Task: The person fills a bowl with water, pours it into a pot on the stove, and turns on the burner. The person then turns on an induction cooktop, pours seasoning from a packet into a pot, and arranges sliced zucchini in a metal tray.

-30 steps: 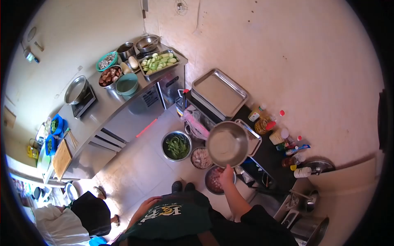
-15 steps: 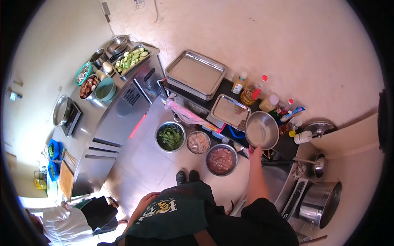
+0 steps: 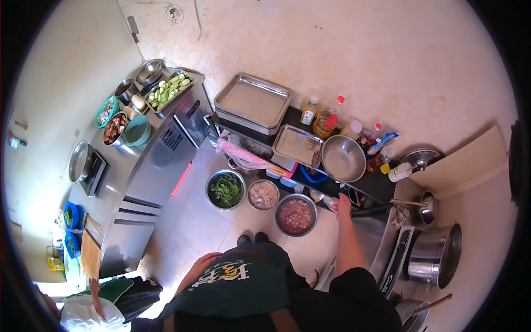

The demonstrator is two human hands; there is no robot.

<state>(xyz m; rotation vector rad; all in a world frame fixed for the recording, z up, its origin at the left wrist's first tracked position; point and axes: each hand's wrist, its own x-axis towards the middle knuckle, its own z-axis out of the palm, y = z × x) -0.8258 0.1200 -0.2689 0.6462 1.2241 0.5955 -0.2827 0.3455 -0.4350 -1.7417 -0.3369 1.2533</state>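
Observation:
My right hand (image 3: 342, 206) is just below the edge of the black shelf, apart from the wide steel bowl (image 3: 343, 159) standing on it. Its fingers look stretched out, with a pale plastic bag (image 3: 316, 195) beside them on the lower shelf. At my waist, my left hand (image 3: 208, 259) lies against the dark green apron (image 3: 238, 282), fingers extended and holding nothing visible. On the floor before my feet stand a bowl of green leaves (image 3: 227, 190), a smaller bowl of pale meat pieces (image 3: 263, 194) and a bowl of reddish meat (image 3: 295, 214).
Steel trays (image 3: 253, 103) and sauce bottles (image 3: 324, 123) share the black shelf (image 3: 376, 185). To the right stand a stove (image 3: 396, 260) and a big pot (image 3: 434, 255). A steel counter (image 3: 119, 177) with sliced vegetables (image 3: 168, 90) runs left. A co-worker (image 3: 97, 310) is at lower left.
My right hand has let go of the steel bowl's rim and dropped slightly below it. The bowl stays on the shelf. The view has shifted a little, and the co-worker's arm has moved.

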